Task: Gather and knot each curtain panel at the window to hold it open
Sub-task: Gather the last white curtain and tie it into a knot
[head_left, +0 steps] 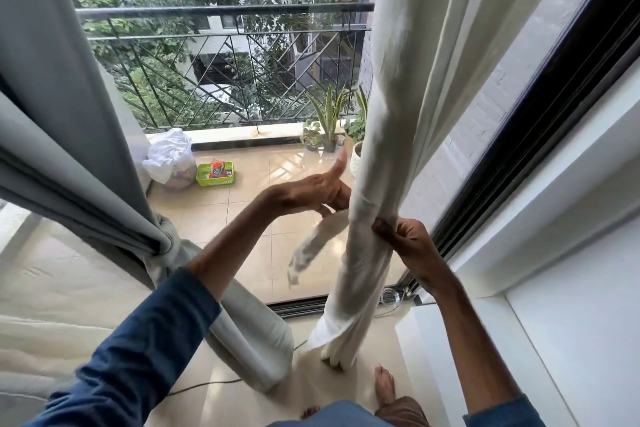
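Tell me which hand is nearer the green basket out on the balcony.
Left. The left hand is right of the green basket, beside the cream curtain; the right hand grips that curtain farther right.

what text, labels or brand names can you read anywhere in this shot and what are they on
No text here is legible.
Orange packet in the green basket on the balcony: it carries some print, but it is too small and blurred to read.
Cream curtain panel and grey curtain panel: plain cloth, no print or label visible.
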`<action>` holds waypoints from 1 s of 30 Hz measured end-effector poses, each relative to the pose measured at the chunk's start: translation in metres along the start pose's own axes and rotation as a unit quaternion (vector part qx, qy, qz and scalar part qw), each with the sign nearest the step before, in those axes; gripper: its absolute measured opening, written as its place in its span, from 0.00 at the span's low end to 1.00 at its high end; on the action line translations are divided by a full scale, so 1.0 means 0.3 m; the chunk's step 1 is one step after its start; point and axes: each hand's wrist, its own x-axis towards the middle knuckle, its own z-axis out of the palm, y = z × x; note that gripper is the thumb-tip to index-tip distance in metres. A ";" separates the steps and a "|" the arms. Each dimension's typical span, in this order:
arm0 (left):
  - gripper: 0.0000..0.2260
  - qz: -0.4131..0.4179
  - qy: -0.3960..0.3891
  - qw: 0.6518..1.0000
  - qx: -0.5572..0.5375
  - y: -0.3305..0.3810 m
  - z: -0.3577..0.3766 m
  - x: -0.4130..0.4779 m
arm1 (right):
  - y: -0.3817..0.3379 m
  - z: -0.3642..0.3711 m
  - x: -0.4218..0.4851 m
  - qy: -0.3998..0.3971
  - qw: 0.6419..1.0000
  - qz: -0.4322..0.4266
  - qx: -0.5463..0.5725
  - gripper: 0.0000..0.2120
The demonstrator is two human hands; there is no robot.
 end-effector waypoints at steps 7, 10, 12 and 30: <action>0.18 0.013 0.041 0.985 0.164 -0.060 -0.006 0.140 | -0.001 -0.012 0.020 -0.012 1.000 0.003 0.000 0.36; 0.18 0.065 0.070 0.965 0.246 -0.029 -0.016 0.141 | 0.001 -0.028 0.029 0.016 1.000 -0.011 -0.012 0.34; 0.10 0.076 0.101 0.952 0.280 0.023 -0.001 0.087 | 0.005 -0.037 0.038 0.037 0.999 -0.021 -0.006 0.29; 0.12 0.111 0.277 0.922 0.247 -0.162 -0.015 -0.172 | 0.045 0.069 0.065 0.245 0.959 -0.128 -0.059 0.19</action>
